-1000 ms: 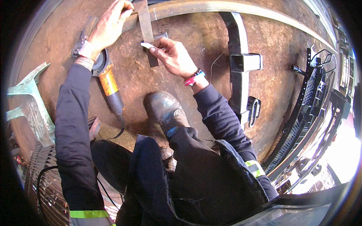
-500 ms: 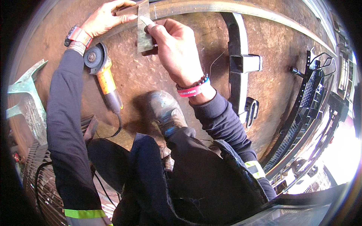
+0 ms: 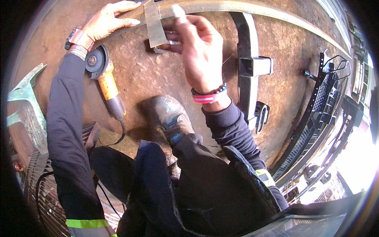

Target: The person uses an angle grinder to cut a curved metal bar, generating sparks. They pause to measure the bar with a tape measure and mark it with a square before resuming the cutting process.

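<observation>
A long metal bar (image 3: 221, 6) curves across the far edge, with a flat metal plate (image 3: 156, 29) set crosswise over it. My left hand (image 3: 103, 21) lies at the bar, thumb and fingers stretched out and apart, fingertips close to the plate's left edge. Just right of the plate, my right hand (image 3: 200, 55) is raised and closed, slightly blurred. Between its thumb and forefinger a piece of white chalk (image 3: 177, 10) points up. Its lower fingers curl near the plate, and a small shiny thing there is unclear. A thin mark shows on the bar beside the plate.
A yellow angle grinder (image 3: 107, 85) with a cord lies on the brown floor below my left hand. A black steel frame piece (image 3: 248, 67) stands right. Farther right is a black mesh rack (image 3: 312, 130). A greenish metal stand (image 3: 29, 106) and my boot (image 3: 169, 114) are nearer.
My right hand has drawn back to the right from the plate with the chalk. The plate's near end has swung right, and my left thumb has come slightly away from it.
</observation>
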